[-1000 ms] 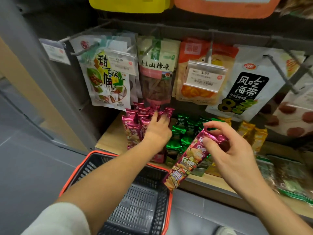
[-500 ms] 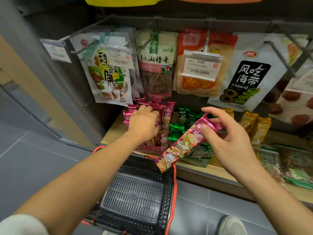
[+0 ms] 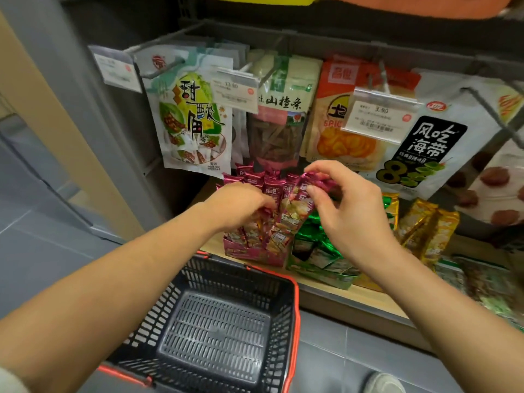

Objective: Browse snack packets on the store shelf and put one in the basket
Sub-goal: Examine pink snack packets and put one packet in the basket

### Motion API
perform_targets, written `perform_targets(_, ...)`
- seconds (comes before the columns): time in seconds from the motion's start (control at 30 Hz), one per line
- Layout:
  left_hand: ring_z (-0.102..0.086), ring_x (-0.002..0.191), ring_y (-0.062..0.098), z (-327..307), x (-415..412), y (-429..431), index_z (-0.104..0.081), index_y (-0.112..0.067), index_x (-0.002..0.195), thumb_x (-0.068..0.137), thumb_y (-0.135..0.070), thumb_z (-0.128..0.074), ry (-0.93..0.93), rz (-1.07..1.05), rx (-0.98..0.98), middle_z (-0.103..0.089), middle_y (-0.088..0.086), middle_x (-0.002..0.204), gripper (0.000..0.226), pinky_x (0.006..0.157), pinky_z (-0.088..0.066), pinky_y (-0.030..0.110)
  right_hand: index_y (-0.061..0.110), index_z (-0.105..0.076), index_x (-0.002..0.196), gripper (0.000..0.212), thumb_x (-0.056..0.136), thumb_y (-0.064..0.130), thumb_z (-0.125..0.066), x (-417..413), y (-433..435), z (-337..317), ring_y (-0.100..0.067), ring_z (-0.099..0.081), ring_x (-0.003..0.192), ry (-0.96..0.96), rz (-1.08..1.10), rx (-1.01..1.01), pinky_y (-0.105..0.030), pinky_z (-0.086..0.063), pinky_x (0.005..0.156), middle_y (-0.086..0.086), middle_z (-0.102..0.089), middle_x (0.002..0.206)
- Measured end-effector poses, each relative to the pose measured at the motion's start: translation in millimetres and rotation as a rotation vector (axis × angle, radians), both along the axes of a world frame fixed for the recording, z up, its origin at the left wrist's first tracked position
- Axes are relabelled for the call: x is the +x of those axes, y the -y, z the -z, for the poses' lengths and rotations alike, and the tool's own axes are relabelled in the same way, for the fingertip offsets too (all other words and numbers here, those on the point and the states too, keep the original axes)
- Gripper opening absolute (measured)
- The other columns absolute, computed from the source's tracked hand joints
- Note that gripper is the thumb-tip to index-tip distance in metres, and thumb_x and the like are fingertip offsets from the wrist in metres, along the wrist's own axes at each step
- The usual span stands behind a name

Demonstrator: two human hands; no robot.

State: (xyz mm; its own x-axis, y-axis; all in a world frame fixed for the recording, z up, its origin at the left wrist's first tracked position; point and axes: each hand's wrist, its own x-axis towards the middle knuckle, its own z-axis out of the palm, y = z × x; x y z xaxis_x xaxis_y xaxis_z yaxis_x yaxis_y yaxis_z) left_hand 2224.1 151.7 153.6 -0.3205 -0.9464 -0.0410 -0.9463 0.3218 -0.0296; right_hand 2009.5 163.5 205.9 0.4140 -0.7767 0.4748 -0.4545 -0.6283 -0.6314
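Pinched in the grip of the right hand (image 3: pixel 350 214), between the thumb and curled fingers, is the top end of a pink snack packet (image 3: pixel 289 219). The packet is held slanted, its lower end pointing down and to the left, just in front of the upright pink packets (image 3: pixel 256 181) that are stood in a pink display box (image 3: pixel 255 255) on the wooden shelf (image 3: pixel 326 290). The grip of the left hand (image 3: pixel 241 204) is turned down into those packets with the fingers curled among them; whether one is actually held cannot be told. Green packets (image 3: pixel 317 236) are piled just beside the box, partly covered by the right hand, and gold packets (image 3: pixel 425 222) are seen further right. Larger bags are hung from hooks above: a white tamarind bag (image 3: pixel 192 117), a hawthorn bag (image 3: pixel 278 117), an orange bag (image 3: pixel 340 140) and a white kelp bag (image 3: pixel 433 143), with price tags (image 3: pixel 380 114) clipped in front. A black basket (image 3: pixel 296 293) with a red rim is seen below the shelf edge, under the left forearm, above the grey floor (image 3: pixel 42 251).
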Motion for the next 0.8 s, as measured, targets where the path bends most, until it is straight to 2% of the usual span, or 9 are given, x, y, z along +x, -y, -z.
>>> perform_targets(0.07, -0.061, 0.088, 0.028, -3.0, -2.1, 1.4, -0.064, -0.024, 0.111, 0.083, -0.018, -0.061, -0.016, 0.006, -0.034, -0.066, 0.003, 0.093, 0.029, 0.066, -0.043, 0.032, 0.022, -0.064, 0.112, 0.024, 0.091, 0.009, -0.062, 14.1, 9.8, -0.2, -0.01, -0.06, 0.094, -0.032, 0.016, -0.038, -0.025, -0.047, 0.087, 0.005, -0.067, 0.099)
perform_targets(0.13, -0.062, 0.094, 0.029, -5.3, -2.5, 4.1, -0.066, -0.023, 0.108, 0.085, -0.019, -0.06, -0.03, -0.004, -0.049, -0.068, 0.005, 0.098, 0.024, 0.076, -0.05, 0.037, 0.02, -0.065, 0.112, 0.025, 0.091, 0.007, -0.062, 23.1, 19.7, 4.0, -0.014, -0.06, 0.1, -0.084, 0.036, -0.025, -0.028, -0.047, 0.091, 0.002, -0.068, 0.104)
perform_targets(0.23, -0.061, 0.101, 0.029, -4.6, -0.1, 7.6, -0.067, -0.023, 0.113, 0.084, -0.019, -0.061, -0.069, -0.044, -0.015, -0.068, 0.005, 0.106, 0.03, 0.085, -0.051, 0.04, 0.018, -0.065, 0.114, 0.027, 0.091, 0.006, -0.061, 31.6, 31.1, 18.4, -0.019, -0.06, 0.108, -0.214, 0.045, 0.046, -0.034, -0.046, 0.097, -0.001, -0.067, 0.111)
perform_targets(0.3, -0.06, 0.106, 0.028, -1.7, 1.1, 7.4, -0.066, -0.024, 0.119, 0.083, -0.017, -0.062, -0.091, -0.053, 0.006, -0.068, 0.004, 0.112, 0.037, 0.088, -0.05, 0.041, 0.02, -0.064, 0.112, 0.025, 0.092, 0.007, -0.06, 35.8, 38.0, 25.9, -0.017, -0.059, 0.106, -0.222, 0.052, 0.129, -0.031, -0.046, 0.094, 0.001, -0.066, 0.111)
perform_targets(0.4, -0.06, 0.107, 0.027, 2.6, 2.5, 6.4, -0.067, -0.025, 0.12, 0.084, -0.016, -0.062, -0.115, -0.061, 0.044, -0.068, 0.003, 0.114, 0.037, 0.088, -0.05, 0.041, 0.026, -0.061, 0.107, 0.024, 0.092, 0.007, -0.06, 39.9, 49.4, 34.0, -0.016, -0.06, 0.098, -0.265, 0.052, 0.227, -0.026, -0.045, 0.083, 0.003, -0.065, 0.105)
perform_targets(0.5, -0.061, 0.101, 0.025, 3.4, 1.5, 6.3, -0.069, -0.026, 0.113, 0.084, -0.015, -0.062, -0.15, -0.066, 0.077, -0.069, 0.002, 0.108, 0.031, 0.085, -0.051, 0.04, 0.029, -0.057, 0.108, 0.026, 0.092, 0.007, -0.059, 43.0, 54.8, 45.2, -0.019, -0.062, 0.095, -0.465, -0.007, 0.282, -0.033, -0.051, 0.081, -0.001, -0.066, 0.106)
perform_targets(0.6, -0.061, 0.101, 0.025, 0.8, -1.3, 5.0, -0.07, -0.024, 0.112, 0.084, -0.012, -0.061, -0.174, -0.054, 0.099, -0.068, 0.002, 0.108, 0.032, 0.086, -0.05, 0.04, 0.035, -0.053, 0.115, 0.033, 0.091, 0.013, -0.061, 46.2, 59.4, 50.8, -0.024, -0.063, 0.097, -0.661, 0.03, 0.24, -0.039, -0.054, 0.08, 0.0, -0.067, 0.108)
perform_targets(0.8, -0.059, 0.109, 0.023, -5.4, -4.0, -2.5, -0.069, -0.02, 0.117, 0.084, -0.005, -0.057, -0.166, 0.002, 0.089, -0.065, 0.001, 0.119, 0.038, 0.092, -0.048, 0.039, 0.035, -0.046, 0.123, 0.033, 0.095, 0.022, -0.057, 44.2, 69.9, 51.1, -0.03, -0.061, 0.104, -0.737, -0.026, 0.229, -0.04, -0.053, 0.082, -0.004, -0.065, 0.118)
